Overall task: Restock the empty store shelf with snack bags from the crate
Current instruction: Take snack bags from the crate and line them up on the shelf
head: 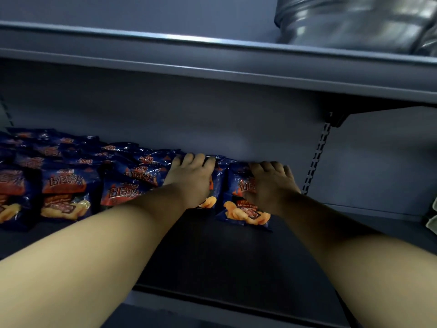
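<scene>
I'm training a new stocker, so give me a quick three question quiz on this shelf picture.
1. True or false: both hands rest on snack bags.
2. Which side of the shelf is bare: A left, B right?
3. Fill in: the duct sits on the shelf ____.

Key:
1. True: left hand and right hand each lie on a bag.
2. B.
3. Above; duct.
</scene>
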The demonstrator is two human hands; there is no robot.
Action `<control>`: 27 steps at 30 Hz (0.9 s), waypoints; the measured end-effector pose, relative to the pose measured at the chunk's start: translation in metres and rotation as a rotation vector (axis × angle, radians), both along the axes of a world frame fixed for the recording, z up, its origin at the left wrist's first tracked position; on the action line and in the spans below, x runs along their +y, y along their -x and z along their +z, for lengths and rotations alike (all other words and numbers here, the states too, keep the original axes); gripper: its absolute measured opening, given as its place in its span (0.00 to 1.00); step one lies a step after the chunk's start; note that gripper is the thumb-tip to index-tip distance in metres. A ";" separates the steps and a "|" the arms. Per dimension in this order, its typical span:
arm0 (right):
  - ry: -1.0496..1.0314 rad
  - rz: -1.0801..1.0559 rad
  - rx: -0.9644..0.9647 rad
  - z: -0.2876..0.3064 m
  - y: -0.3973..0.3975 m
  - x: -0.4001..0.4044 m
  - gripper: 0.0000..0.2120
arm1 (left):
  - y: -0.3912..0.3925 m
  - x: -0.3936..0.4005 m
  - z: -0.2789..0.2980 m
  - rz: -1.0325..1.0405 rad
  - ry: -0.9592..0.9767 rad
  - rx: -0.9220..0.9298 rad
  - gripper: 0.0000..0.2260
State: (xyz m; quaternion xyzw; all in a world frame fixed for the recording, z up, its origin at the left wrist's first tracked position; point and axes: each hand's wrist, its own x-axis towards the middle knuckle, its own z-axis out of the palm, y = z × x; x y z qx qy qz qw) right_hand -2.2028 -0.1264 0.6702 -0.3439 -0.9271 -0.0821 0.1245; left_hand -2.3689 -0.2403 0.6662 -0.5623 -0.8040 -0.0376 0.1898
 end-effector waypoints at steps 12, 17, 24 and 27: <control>0.011 -0.059 0.038 0.021 -0.016 -0.081 0.36 | -0.025 -0.067 0.009 -0.077 -0.039 -0.121 0.25; 0.087 -0.128 0.053 0.017 -0.011 -0.144 0.32 | -0.028 -0.112 0.010 -0.093 0.006 -0.194 0.21; 0.108 -0.148 0.118 0.001 -0.014 -0.223 0.23 | -0.035 -0.179 -0.006 -0.178 -0.026 -0.321 0.16; 0.136 -0.142 0.115 -0.013 -0.018 -0.244 0.21 | -0.039 -0.196 -0.020 -0.199 -0.029 -0.329 0.13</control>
